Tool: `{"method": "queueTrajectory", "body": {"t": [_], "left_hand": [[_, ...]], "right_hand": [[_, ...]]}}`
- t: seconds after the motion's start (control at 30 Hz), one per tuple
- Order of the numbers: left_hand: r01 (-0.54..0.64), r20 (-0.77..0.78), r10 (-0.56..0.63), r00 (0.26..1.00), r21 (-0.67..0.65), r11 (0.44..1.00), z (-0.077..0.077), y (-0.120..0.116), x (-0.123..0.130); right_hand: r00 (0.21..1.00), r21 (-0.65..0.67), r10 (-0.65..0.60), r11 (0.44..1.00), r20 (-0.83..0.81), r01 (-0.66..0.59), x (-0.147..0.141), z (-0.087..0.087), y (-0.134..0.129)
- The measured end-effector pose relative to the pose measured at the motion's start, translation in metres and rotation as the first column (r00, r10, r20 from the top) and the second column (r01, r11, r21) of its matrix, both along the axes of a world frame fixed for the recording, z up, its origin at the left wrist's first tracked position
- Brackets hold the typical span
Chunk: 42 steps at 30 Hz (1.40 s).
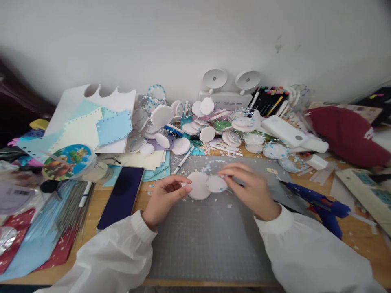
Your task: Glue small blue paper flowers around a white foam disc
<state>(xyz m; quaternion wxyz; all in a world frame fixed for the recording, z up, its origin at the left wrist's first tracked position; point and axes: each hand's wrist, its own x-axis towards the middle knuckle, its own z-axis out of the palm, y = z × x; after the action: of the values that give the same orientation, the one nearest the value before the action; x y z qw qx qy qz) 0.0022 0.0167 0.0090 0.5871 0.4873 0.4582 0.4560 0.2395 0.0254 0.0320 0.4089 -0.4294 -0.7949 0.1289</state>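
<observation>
On the grey cutting mat [207,244] lies a larger white disc [199,185], with a smaller white disc [216,184] edged in blue beads overlapping its right side. My left hand [166,195] is at the larger disc's left edge, thumb and index finger pinched on a small white piece [184,184]. Above the smaller disc, the thumb and fingers of my right hand [249,187] are pressed together; what they hold, if anything, is too small to name. White scraps and blue beads are scattered around the discs.
Behind the mat are piled white discs [161,116]. A dark phone [121,198] and lidded tub [71,160] lie left. At right are a blue glue gun [320,199], white device [287,131], red cap [345,134] and power strip [360,195].
</observation>
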Motion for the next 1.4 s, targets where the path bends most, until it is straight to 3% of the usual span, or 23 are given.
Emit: {"method": "queueTrajectory", "body": {"t": [0.1, 0.27, 0.43, 0.67, 0.77, 0.9, 1.0, 1.1, 1.23, 1.4], "left_hand": [[-0.007, 0.041, 0.008, 0.999, -0.024, 1.000, 0.000, -0.001, 0.001], [0.030, 0.202, -0.005, 0.979, -0.119, 0.992, 0.001, -0.003, 0.005], [0.096, 0.360, -0.038, 0.932, -0.143, 0.985, 0.003, -0.009, 0.010], [0.273, 0.330, -0.245, 0.912, -0.040, 0.961, 0.004, -0.019, 0.011], [0.303, 0.302, -0.291, 0.908, 0.008, 0.953, 0.004, -0.024, 0.010], [0.291, 0.308, -0.304, 0.902, 0.088, 0.953, 0.004, -0.026, 0.011], [0.286, 0.354, -0.289, 0.889, 0.061, 0.956, 0.003, -0.027, 0.014], [0.280, 0.367, -0.266, 0.892, 0.017, 0.960, 0.004, -0.028, 0.016], [0.279, 0.339, -0.264, 0.903, 0.002, 0.960, 0.006, -0.031, 0.017], [0.318, 0.368, -0.307, 0.878, 0.032, 0.947, 0.006, -0.031, 0.016]], "right_hand": [[0.991, 0.007, -0.121, 0.992, -0.060, 0.122, 0.005, 0.000, 0.016], [0.980, -0.003, -0.085, 0.996, 0.182, 0.087, 0.008, -0.006, 0.024], [0.966, 0.190, -0.146, 0.976, 0.214, 0.105, 0.004, 0.002, -0.001], [0.968, 0.267, 0.030, 0.959, 0.250, -0.098, -0.015, 0.018, -0.050], [0.970, 0.277, -0.100, 0.960, 0.219, 0.037, -0.006, 0.016, -0.058], [0.942, 0.144, -0.301, 0.949, 0.148, 0.281, 0.024, 0.002, -0.066], [0.930, 0.105, -0.340, 0.939, 0.144, 0.327, 0.039, -0.006, -0.076], [0.958, 0.093, -0.256, 0.965, 0.127, 0.246, 0.029, -0.006, -0.084], [0.997, 0.046, -0.036, 0.998, 0.065, 0.033, -0.007, -0.001, -0.084], [0.980, -0.058, 0.183, 0.980, -0.073, -0.188, -0.035, -0.001, -0.072]]}}
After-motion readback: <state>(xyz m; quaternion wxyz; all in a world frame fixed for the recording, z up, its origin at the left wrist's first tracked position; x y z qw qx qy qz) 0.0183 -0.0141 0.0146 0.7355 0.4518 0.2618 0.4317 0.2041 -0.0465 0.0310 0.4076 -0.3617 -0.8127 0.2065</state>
